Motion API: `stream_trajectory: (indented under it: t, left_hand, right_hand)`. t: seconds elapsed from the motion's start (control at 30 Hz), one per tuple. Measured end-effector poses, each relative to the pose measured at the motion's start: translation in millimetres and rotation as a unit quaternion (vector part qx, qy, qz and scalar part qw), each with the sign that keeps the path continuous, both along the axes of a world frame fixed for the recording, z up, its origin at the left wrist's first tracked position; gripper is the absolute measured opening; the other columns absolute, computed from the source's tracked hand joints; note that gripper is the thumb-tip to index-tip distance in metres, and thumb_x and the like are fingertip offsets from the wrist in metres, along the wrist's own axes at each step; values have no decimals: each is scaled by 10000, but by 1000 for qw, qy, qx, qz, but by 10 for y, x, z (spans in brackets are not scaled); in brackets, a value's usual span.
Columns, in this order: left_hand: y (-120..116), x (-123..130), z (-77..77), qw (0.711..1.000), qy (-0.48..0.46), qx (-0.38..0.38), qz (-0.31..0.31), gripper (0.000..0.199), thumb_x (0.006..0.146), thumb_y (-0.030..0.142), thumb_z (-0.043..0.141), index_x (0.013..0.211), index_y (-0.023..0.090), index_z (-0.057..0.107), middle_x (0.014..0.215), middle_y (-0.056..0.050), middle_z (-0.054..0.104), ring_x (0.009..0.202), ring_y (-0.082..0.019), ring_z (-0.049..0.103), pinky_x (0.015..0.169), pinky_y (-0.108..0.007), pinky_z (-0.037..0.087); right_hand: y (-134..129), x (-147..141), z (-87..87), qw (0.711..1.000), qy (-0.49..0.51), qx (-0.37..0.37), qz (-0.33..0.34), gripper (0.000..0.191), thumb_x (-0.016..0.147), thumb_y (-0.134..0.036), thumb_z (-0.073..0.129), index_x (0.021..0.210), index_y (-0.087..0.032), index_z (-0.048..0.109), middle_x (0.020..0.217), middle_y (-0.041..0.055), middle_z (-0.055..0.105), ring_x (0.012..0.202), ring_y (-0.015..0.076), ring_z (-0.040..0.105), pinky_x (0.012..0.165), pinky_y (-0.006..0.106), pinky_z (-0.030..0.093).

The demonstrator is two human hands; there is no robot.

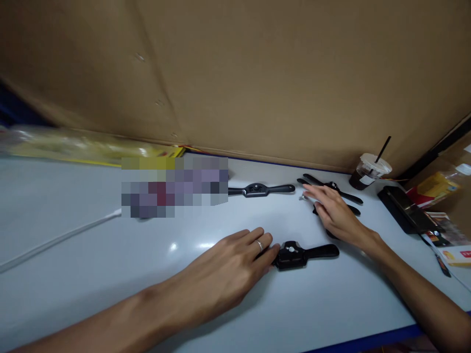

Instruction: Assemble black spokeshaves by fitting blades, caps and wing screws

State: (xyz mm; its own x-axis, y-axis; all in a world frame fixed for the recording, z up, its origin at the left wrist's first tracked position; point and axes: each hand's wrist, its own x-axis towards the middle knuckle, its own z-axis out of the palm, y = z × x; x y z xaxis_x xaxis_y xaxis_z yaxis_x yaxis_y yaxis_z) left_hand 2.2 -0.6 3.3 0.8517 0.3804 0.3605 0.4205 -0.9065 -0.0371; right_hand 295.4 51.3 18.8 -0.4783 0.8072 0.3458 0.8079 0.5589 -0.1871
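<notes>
My left hand point(245, 262), with a ring on one finger, is closed around the left handle of a black spokeshave point(292, 255). The spokeshave's body and right handle show, with a silvery screw at its middle. Farther right, my right hand point(333, 211) hovers with its fingers stretched out and apart. Just by its fingertips is a small silvery metal piece point(302, 197); I cannot tell whether they touch it. Behind that hand lies another spokeshave point(333, 186), and more black tool parts are partly hidden under it. A further spokeshave point(256, 189) lies at the table's back middle.
A plastic cup point(368, 171) with a dark drink and straw stands at the back right. Beside it are a black case point(399, 208) and a yellow packet point(432, 191). A white cable point(62, 235) crosses the left of the white table point(110, 264). Cardboard point(257, 83) rises behind.
</notes>
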Motion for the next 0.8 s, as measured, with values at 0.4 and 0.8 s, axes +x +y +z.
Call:
stream_trajectory:
  t: [0.4, 0.8]
  left_hand:
    - [-1, -20, -8, 1000, -16, -3, -3, 242, 971, 41, 494, 1159, 135, 614, 900, -57, 628, 802, -237, 583, 685, -349, 480]
    - [-11, 6, 32, 1000, -18, -19, 5, 224, 992, 58, 473, 1136, 152, 616, 884, -46, 614, 745, -218, 573, 624, -333, 473]
  right_hand:
    - [-216, -49, 49, 997, -5, -52, -58, 302, 912, -123, 476, 1057, -144, 740, 1040, 144, 711, 955, 280, 678, 835, 424, 535]
    - [-545, -118, 473, 959, -83, -259, 77, 47, 899, -232, 695, 934, -205, 679, 932, 23, 678, 845, 192, 626, 758, 327, 455]
